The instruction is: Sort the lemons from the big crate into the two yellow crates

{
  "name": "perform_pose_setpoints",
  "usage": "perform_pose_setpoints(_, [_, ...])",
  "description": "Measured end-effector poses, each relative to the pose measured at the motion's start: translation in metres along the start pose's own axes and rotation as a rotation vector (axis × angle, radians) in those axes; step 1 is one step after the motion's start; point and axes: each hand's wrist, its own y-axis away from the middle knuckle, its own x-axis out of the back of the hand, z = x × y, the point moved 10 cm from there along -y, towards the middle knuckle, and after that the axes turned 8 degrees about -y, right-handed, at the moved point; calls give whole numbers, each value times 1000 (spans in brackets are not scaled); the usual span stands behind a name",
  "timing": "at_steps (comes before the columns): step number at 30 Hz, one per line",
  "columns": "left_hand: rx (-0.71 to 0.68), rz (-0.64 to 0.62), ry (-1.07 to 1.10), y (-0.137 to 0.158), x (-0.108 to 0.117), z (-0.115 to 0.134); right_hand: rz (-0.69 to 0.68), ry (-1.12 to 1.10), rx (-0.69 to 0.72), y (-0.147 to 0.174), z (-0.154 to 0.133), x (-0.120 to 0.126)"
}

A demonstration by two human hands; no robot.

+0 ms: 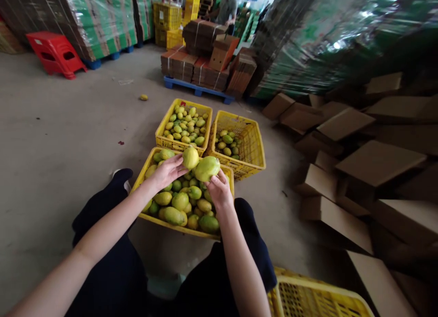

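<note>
My left hand is closed around a rounded yellow-green lemon. In my right hand is a bigger, longer, greener lemon, gripped from its right side. The two lemons are close together, above a yellow crate between my knees. Many green and yellow lemons fill that crate. Beyond it stands a second yellow crate with smaller lemons. A third yellow crate, to the right, has a small pile of lemons at its left side.
Open cardboard boxes are heaped on the right. A single lemon lies on the floor. Farther back are a red stool, a blue pallet of bundled cardboard and a person. Another yellow crate is at bottom right.
</note>
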Motion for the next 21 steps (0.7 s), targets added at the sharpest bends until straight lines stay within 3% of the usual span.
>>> perform_pose_setpoints(4, [-63, 13, -32, 1, -7, 8, 38, -52, -29, -1, 2, 10])
perform_pose_setpoints(9, [-157, 66, -204, 4, 5, 13, 58, -8, -119, -1, 23, 11])
perform_pose_setpoints(16, [-153, -96, -436, 13, -8, 5, 86, 26, -114, 3, 43, 2])
perform_pose_setpoints(21, [-128, -68, -343, 9, 2, 3, 74, -39, -114, -3, 42, 10])
